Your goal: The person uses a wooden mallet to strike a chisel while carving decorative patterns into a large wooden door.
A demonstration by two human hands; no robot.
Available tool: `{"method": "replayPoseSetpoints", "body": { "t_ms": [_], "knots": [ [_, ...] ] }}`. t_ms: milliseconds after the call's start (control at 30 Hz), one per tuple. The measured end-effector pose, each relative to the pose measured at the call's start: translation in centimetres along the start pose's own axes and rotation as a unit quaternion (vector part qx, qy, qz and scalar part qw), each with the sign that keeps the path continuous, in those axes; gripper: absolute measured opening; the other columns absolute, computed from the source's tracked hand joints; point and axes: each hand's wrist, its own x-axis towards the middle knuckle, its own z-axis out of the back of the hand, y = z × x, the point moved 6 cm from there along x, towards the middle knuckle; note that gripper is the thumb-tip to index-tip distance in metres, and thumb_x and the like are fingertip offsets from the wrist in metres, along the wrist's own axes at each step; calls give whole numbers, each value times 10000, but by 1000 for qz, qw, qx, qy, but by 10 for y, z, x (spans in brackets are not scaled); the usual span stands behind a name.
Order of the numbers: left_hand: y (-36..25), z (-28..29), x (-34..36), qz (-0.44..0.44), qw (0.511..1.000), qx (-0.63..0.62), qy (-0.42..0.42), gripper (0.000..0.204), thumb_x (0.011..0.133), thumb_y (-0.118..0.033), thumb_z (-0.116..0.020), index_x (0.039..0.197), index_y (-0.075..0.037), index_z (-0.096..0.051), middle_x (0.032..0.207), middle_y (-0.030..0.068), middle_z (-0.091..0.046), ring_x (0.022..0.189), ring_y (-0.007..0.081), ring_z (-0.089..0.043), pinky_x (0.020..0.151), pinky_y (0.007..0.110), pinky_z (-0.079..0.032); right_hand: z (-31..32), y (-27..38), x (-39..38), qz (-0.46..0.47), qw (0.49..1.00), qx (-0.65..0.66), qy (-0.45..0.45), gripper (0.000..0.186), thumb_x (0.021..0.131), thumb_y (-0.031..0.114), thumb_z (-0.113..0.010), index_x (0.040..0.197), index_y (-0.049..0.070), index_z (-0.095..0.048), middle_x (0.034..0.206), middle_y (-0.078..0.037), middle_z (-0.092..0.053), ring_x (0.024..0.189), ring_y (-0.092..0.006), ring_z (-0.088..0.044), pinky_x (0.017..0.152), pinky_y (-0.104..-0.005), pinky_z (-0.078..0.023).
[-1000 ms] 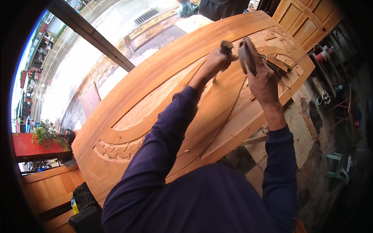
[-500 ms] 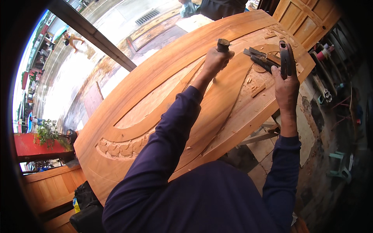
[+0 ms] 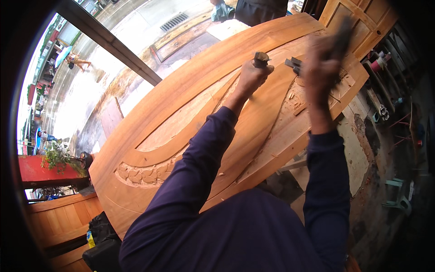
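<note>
A large carved wooden door panel (image 3: 163, 118) lies beneath my arms, with an oval groove, a leaf-patterned band (image 3: 142, 174) and scattered shavings. My left hand (image 3: 253, 75) grips an upright chisel (image 3: 261, 58) by its handle over the upper middle of the carving. My right hand (image 3: 319, 68), smeared by motion, is raised at the upper right, closed on a dark mallet-like tool (image 3: 340, 38). Just left of it, several dark carving tools (image 3: 293, 64) lie on the panel, partly hidden behind that hand. The chisel's tip is hidden.
Another panelled door (image 3: 362, 22) stands at top right, near leaning rods and clutter (image 3: 380, 90). A green plastic stool (image 3: 396, 197) is at right. A red planter (image 3: 34, 167) and black bag (image 3: 97, 226) are left. Beyond, people at top and a pedestrian with an umbrella (image 3: 68, 56) appear outside.
My right hand has moved rightward, then up with the dark tool, now blurred. My left hand stays on the chisel, shifting slightly. A pedestrian with an umbrella has appeared in the street.
</note>
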Motion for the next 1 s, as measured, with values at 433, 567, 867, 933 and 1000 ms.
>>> {"method": "replayPoseSetpoints", "body": {
  "t_ms": [433,567,867,933,1000],
  "knots": [
    [2,7,7,25,998,-17,54,225,867,-202,-748,761,-81,-591,584,-32,-453,450,66,-364,434,270,-256,-6,-6,-57,-39,935,-104,336,784,904,12,-630,1560,370,-390,906,-162,-700,823,-360,-713,733,-454,-596],
    [7,2,24,66,998,-10,12,285,850,-199,-762,683,-96,-556,564,-23,-464,440,78,-374,427,276,-255,8,-10,-56,-65,952,-82,289,817,879,-45,-636,1566,323,-390,1104,-179,-712,992,-368,-709,825,-446,-595],
    [-1,8,0,13,999,-40,15,255,865,-130,-738,715,-107,-533,568,-56,-420,434,56,-339,428,267,-230,37,-8,-39,-96,958,-83,258,838,863,-40,-702,1562,305,-395,1175,-171,-718,1050,-363,-709,831,-412,-609],
    [1,5,0,5,999,-30,13,253,865,-132,-739,716,-104,-536,567,-55,-423,432,58,-342,427,267,-233,37,-3,-34,-76,964,-72,244,834,867,-37,-704,1561,306,-395,1174,-173,-718,1037,-360,-713,812,-411,-611],
    [1,5,0,2,1000,-27,14,250,865,-136,-739,718,-102,-539,568,-53,-428,433,58,-347,427,267,-237,36,2,-30,-71,966,-69,240,826,872,-35,-703,1560,305,-396,1175,-178,-716,1032,-360,-714,803,-412,-612]
  ]
}}
